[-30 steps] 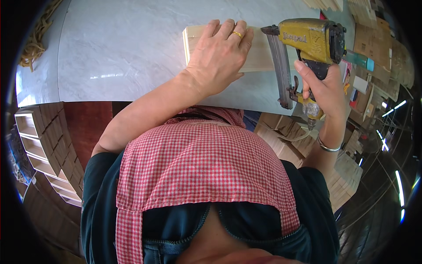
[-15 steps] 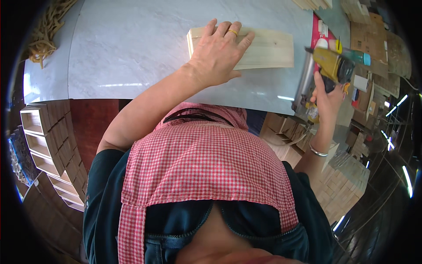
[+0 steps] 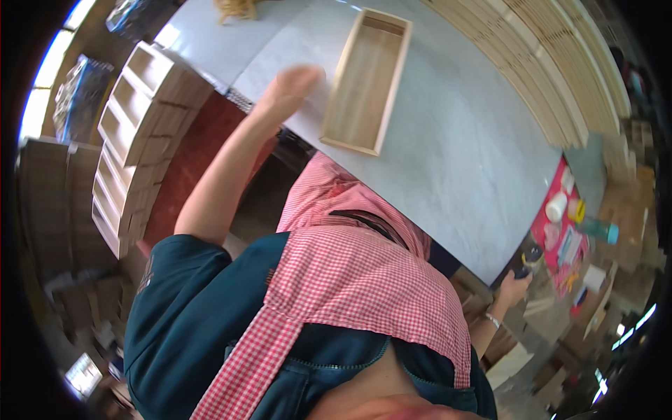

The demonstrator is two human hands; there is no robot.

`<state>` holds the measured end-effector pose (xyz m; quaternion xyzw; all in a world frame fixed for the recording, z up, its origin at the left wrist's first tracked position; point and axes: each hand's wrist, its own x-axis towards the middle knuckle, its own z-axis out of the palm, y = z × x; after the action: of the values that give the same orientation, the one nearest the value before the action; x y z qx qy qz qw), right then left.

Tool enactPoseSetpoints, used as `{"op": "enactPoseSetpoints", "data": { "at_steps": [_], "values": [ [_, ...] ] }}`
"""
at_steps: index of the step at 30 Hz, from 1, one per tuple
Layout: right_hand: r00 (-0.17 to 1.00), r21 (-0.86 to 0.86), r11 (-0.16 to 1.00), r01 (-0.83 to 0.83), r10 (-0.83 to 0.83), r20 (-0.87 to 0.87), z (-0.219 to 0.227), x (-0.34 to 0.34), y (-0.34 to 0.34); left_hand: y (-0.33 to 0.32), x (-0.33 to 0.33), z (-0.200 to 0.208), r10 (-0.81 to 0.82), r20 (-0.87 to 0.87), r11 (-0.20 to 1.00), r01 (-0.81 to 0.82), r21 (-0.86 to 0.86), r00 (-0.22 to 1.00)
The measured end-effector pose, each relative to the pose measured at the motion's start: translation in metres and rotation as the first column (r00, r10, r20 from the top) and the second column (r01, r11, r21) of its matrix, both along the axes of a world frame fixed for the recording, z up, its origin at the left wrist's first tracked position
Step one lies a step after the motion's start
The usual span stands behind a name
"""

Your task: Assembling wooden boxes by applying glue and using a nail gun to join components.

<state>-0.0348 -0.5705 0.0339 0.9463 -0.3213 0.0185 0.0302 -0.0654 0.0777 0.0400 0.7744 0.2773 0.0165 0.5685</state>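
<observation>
On the grey marbled table (image 3: 455,133) lies a shallow, oblong wooden box (image 3: 367,84), its open side up and one short end toward me. Just left of it, apart from its side, my left hand (image 3: 297,80) hangs over the table, smeared by motion, its fingers unclear. Off the table's right corner, low and away from the box, my right hand (image 3: 514,283) is closed round the dark handle of a yellow and black nail gun (image 3: 533,253). Most of the tool is hidden or too small to make out.
Stacked wooden boxes (image 3: 140,133) stand at the left, beside the table. Long pale wood strips (image 3: 539,63) line the far right edge. A red sheet (image 3: 560,231) at the right corner bears a white container (image 3: 556,207) and a teal bottle (image 3: 598,229). Tan cords (image 3: 236,10) lie at the far left.
The box has gone from flat face up to open side up, and is turned lengthwise. My left hand has come off it to the left. My right hand has lowered with the nail gun.
</observation>
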Motion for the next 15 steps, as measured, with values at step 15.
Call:
{"op": "enactPoseSetpoints", "data": {
  "at_steps": [15],
  "values": [
    [0.905,-0.015,0.909,-0.418,0.417,0.082,0.037,0.023,0.029,-0.019,-0.073,0.015,0.086,-0.02,0.996,-0.086,-0.019,0.996]
  ]
}}
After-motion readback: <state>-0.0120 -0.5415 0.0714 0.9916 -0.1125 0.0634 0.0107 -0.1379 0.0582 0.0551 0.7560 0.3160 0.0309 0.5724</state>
